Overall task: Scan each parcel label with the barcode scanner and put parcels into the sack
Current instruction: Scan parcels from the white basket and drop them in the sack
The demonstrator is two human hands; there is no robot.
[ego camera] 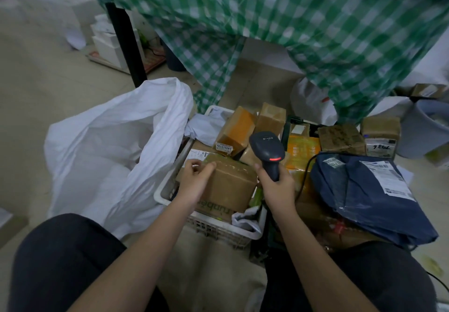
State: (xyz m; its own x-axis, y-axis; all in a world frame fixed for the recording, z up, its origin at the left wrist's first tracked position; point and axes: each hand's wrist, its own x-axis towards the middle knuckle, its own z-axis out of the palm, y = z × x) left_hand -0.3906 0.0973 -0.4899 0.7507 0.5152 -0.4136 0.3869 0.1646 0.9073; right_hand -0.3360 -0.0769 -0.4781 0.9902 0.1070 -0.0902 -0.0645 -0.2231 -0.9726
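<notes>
My right hand (277,187) grips the handle of a black barcode scanner (267,151), whose red light glows and whose head points away from me over the parcels. My left hand (196,178) rests on the left top edge of a brown cardboard box (230,185), fingers curled over its corner. That box lies in a white plastic crate (162,190) with several other brown and orange parcels, one (234,130) showing a white label. The white sack (109,151) stands open on the floor to the left of the crate.
A dark blue mailer bag (364,190) with a white label lies at the right on other cartons. More taped boxes (380,136) sit behind it. A green checked tablecloth (291,20) hangs over a black-legged table ahead. A grey bin (425,129) stands far right.
</notes>
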